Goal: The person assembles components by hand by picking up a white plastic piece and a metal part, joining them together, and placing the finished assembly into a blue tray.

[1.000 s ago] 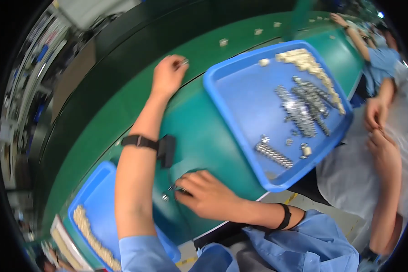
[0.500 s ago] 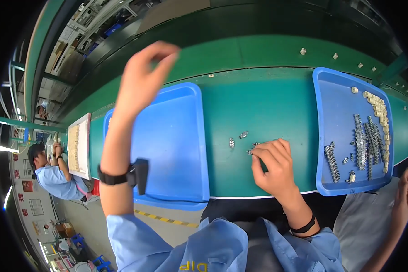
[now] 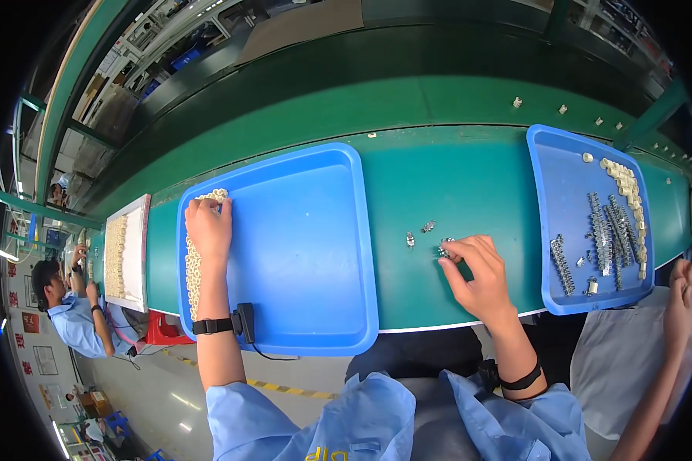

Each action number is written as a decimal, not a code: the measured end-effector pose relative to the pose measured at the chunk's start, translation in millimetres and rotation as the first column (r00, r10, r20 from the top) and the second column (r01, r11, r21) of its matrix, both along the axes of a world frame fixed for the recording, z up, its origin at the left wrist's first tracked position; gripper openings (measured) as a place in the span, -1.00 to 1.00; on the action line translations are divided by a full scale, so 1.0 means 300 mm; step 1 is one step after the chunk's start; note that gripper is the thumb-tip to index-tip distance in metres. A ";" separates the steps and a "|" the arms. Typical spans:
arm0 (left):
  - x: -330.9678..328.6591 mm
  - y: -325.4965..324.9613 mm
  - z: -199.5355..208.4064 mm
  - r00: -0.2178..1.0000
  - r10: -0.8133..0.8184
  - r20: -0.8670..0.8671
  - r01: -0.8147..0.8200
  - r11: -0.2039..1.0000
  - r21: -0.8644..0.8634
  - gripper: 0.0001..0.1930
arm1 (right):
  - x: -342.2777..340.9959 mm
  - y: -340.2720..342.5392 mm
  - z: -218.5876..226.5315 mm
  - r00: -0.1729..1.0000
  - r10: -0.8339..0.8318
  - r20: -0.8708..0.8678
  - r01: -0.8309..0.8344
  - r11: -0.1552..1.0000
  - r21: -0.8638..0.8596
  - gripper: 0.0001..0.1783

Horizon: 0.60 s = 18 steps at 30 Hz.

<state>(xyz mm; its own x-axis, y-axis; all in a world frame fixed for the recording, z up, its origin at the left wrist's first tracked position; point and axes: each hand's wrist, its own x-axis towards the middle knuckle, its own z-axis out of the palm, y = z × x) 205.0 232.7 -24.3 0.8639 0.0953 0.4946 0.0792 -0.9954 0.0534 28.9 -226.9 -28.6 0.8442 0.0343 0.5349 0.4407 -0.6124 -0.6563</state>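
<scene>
In the left blue tray (image 3: 292, 338), my left hand (image 3: 210, 228) reaches to a band of small cream pieces (image 3: 193, 286) along the left side. Its fingers close together at the upper end of that band, on a cream piece (image 3: 221, 195). Over the green bench, my right hand (image 3: 480, 276) is pinched on a small shiny metal part (image 3: 444, 247). Left of those fingertips lie two loose metal parts, one upright (image 3: 410, 240) and one slanted (image 3: 429, 226). Each wrist wears a black band.
Another blue tray (image 3: 542, 230) at right holds rows of metal parts (image 3: 603, 234) and cream pieces (image 3: 627, 184). Cream pieces dot the raised green ledge (image 3: 469, 100). A pale box (image 3: 136, 253) stands at far left, near a co-worker (image 3: 81, 311). Another person's arm (image 3: 673, 346) is at right.
My left hand has come down from above the tray's far edge to the cream pieces at its left. The right hand stays by the metal parts. The view has shifted slightly.
</scene>
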 end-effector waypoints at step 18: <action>-0.071 -0.152 0.107 0.978 -0.207 0.017 0.182 0.814 -0.551 -0.88 | -0.004 -0.017 -0.017 0.998 0.059 0.038 -0.061 0.998 0.036 -0.80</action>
